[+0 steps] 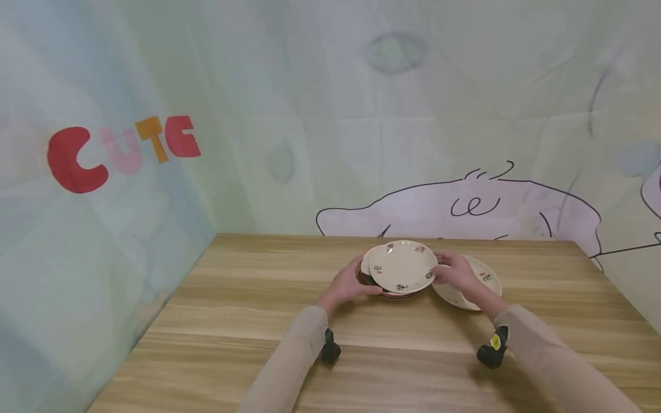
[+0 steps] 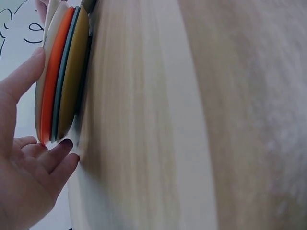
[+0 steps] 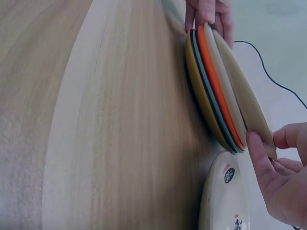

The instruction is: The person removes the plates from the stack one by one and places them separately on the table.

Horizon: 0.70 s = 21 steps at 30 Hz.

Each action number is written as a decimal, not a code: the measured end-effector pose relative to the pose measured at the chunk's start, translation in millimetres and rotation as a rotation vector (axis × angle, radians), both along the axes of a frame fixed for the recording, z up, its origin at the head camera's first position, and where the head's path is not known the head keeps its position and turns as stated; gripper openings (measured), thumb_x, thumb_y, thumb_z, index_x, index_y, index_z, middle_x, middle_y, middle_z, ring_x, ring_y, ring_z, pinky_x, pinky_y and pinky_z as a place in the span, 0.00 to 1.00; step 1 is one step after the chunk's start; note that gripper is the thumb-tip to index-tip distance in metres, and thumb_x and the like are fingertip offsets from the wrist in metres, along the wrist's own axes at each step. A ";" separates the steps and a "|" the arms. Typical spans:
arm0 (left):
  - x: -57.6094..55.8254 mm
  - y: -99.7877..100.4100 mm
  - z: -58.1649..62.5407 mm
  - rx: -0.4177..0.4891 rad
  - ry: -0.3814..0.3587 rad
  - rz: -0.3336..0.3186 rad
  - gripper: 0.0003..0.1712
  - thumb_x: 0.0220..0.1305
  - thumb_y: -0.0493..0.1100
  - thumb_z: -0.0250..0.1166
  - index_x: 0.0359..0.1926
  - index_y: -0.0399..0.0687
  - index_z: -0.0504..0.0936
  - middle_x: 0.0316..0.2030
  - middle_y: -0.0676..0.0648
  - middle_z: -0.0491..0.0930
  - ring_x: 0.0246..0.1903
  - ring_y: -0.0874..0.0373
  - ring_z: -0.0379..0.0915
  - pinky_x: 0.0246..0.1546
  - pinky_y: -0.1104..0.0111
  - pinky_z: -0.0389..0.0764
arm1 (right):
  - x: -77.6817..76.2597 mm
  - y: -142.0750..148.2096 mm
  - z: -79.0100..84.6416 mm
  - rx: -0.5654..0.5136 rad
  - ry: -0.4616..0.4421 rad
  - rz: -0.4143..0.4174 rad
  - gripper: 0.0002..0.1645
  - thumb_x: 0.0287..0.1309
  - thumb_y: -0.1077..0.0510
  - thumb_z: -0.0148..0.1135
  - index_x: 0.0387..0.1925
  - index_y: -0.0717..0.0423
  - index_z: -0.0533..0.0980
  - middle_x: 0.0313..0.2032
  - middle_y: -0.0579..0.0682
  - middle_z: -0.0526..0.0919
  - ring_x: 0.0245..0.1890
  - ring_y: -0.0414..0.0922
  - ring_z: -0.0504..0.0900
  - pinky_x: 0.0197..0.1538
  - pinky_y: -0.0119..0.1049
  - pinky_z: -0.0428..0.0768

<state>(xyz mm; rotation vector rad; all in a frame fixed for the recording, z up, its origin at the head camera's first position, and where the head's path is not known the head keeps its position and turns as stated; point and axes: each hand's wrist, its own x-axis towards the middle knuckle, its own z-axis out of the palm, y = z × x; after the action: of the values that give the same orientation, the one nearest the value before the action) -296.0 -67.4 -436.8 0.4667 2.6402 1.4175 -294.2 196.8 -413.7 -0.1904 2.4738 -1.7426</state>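
A cream plate (image 1: pixel 403 267) with small printed figures is tilted over a stack of plates (image 2: pixel 67 72), its right edge raised. My right hand (image 1: pixel 457 275) pinches that edge, thumb on one face and fingers on the other. The stack shows a white plate, an orange plate (image 3: pixel 218 76), a teal plate and a mustard plate (image 3: pixel 201 91), with a dark rim lowest. Around the stack's left side lies my left hand (image 1: pixel 346 287), thumb against the upper rims and fingers by the outer edge. Some of its fingers hang loose below the stack in the left wrist view.
Another printed cream plate (image 1: pixel 488 281) lies on the wooden table (image 1: pixel 248 321) right of the stack, partly behind my right hand and forearm. A printed cloth backdrop (image 1: pixel 289 115) stands at the table's back and left edges. Dark devices are strapped to both wrists.
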 end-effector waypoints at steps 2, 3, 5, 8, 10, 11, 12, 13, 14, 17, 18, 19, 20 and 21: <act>-0.2 0.2 0.0 -0.012 0.004 -0.003 0.52 0.41 0.49 0.75 0.66 0.47 0.58 0.61 0.45 0.66 0.61 0.53 0.60 0.62 0.60 0.60 | 1.4 0.8 1.0 -0.020 0.004 -0.010 0.32 0.53 0.72 0.48 0.60 0.79 0.54 0.53 0.78 0.64 0.27 0.38 0.79 0.36 0.32 0.81; -0.2 0.3 0.1 -0.019 0.004 0.000 0.52 0.41 0.49 0.75 0.66 0.47 0.58 0.61 0.45 0.66 0.61 0.52 0.60 0.61 0.59 0.60 | 2.3 1.0 1.4 -0.028 0.005 -0.014 0.32 0.53 0.72 0.48 0.60 0.79 0.54 0.53 0.78 0.64 0.27 0.38 0.79 0.36 0.32 0.81; 0.2 0.2 0.3 -0.035 0.002 0.008 0.52 0.41 0.50 0.75 0.66 0.46 0.57 0.61 0.44 0.66 0.61 0.51 0.60 0.61 0.59 0.61 | 4.6 0.9 2.6 -0.049 -0.002 -0.029 0.32 0.53 0.72 0.47 0.60 0.79 0.54 0.53 0.78 0.64 0.27 0.37 0.79 0.36 0.31 0.81; 1.1 0.5 1.4 -0.048 -0.009 0.021 0.53 0.41 0.50 0.75 0.67 0.46 0.57 0.61 0.43 0.66 0.60 0.50 0.61 0.60 0.58 0.62 | 7.8 0.8 4.3 -0.076 -0.011 -0.053 0.31 0.53 0.73 0.47 0.60 0.79 0.54 0.53 0.77 0.65 0.27 0.37 0.78 0.35 0.31 0.81; 1.5 0.6 1.9 -0.053 -0.013 0.022 0.54 0.41 0.50 0.75 0.67 0.45 0.56 0.60 0.42 0.66 0.59 0.49 0.62 0.60 0.58 0.63 | 9.6 1.4 4.8 -0.084 -0.016 -0.071 0.31 0.53 0.73 0.47 0.60 0.79 0.54 0.53 0.77 0.65 0.26 0.36 0.78 0.35 0.30 0.81; 1.6 0.8 2.0 -0.056 -0.013 0.022 0.53 0.41 0.50 0.75 0.67 0.45 0.56 0.60 0.41 0.67 0.58 0.48 0.63 0.59 0.57 0.63 | 10.3 2.1 4.8 -0.089 -0.019 -0.079 0.32 0.53 0.73 0.47 0.60 0.79 0.54 0.53 0.77 0.65 0.26 0.36 0.78 0.35 0.30 0.81; 1.6 1.0 1.9 -0.059 -0.013 0.021 0.53 0.41 0.50 0.75 0.67 0.45 0.57 0.60 0.41 0.67 0.58 0.48 0.63 0.59 0.57 0.63 | 11.3 2.8 5.1 -0.095 -0.023 -0.089 0.32 0.53 0.73 0.47 0.60 0.79 0.54 0.53 0.77 0.65 0.26 0.36 0.78 0.35 0.30 0.81; 1.6 1.0 1.7 -0.064 -0.011 0.021 0.53 0.41 0.51 0.75 0.66 0.45 0.57 0.60 0.41 0.67 0.58 0.48 0.63 0.59 0.57 0.63 | 12.4 3.8 5.5 -0.093 -0.027 -0.099 0.32 0.53 0.72 0.47 0.60 0.79 0.54 0.53 0.77 0.65 0.26 0.36 0.78 0.35 0.29 0.81; 1.6 1.1 1.5 -0.069 -0.011 0.021 0.53 0.41 0.51 0.75 0.66 0.45 0.57 0.60 0.41 0.67 0.59 0.48 0.63 0.59 0.57 0.63 | 13.3 4.9 5.9 -0.091 -0.030 -0.107 0.32 0.54 0.72 0.47 0.60 0.79 0.54 0.53 0.77 0.65 0.27 0.36 0.78 0.35 0.29 0.81; 1.8 1.6 1.1 -0.077 -0.013 0.024 0.53 0.41 0.51 0.75 0.66 0.46 0.57 0.60 0.42 0.66 0.59 0.49 0.62 0.60 0.57 0.62 | 16.6 9.1 8.6 -0.076 -0.038 -0.120 0.32 0.55 0.71 0.47 0.61 0.78 0.53 0.54 0.77 0.64 0.28 0.35 0.78 0.36 0.29 0.81; 1.9 1.9 1.1 -0.074 -0.017 0.025 0.53 0.41 0.51 0.75 0.66 0.46 0.57 0.60 0.42 0.66 0.59 0.49 0.62 0.60 0.57 0.62 | 17.9 10.7 9.8 -0.075 -0.038 -0.124 0.32 0.56 0.71 0.47 0.61 0.78 0.52 0.54 0.77 0.64 0.28 0.35 0.78 0.36 0.29 0.81; 2.2 1.9 1.4 -0.073 -0.021 0.027 0.53 0.41 0.52 0.75 0.66 0.47 0.57 0.60 0.43 0.66 0.59 0.49 0.62 0.60 0.57 0.62 | 18.9 12.5 10.5 -0.070 -0.036 -0.124 0.32 0.56 0.70 0.47 0.62 0.78 0.52 0.55 0.76 0.64 0.29 0.35 0.78 0.37 0.29 0.81; 2.5 2.1 1.5 -0.071 -0.022 0.028 0.53 0.41 0.52 0.75 0.67 0.47 0.57 0.60 0.43 0.66 0.59 0.49 0.62 0.60 0.57 0.62 | 20.0 14.4 11.1 -0.076 -0.034 -0.123 0.32 0.57 0.70 0.47 0.62 0.78 0.52 0.55 0.77 0.64 0.29 0.35 0.78 0.37 0.29 0.81; 3.0 2.2 1.8 -0.065 -0.025 0.028 0.53 0.41 0.51 0.75 0.67 0.47 0.57 0.60 0.43 0.66 0.59 0.49 0.62 0.60 0.57 0.62 | 21.2 16.1 11.4 -0.086 -0.033 -0.127 0.32 0.57 0.71 0.47 0.62 0.78 0.52 0.55 0.77 0.64 0.29 0.34 0.78 0.37 0.29 0.81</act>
<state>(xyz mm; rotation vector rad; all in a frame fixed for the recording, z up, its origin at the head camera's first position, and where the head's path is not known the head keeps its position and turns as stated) -293.1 -65.2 -435.1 0.4038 2.6739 1.3310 -272.9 212.9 -402.3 -0.0120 2.4392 -1.8860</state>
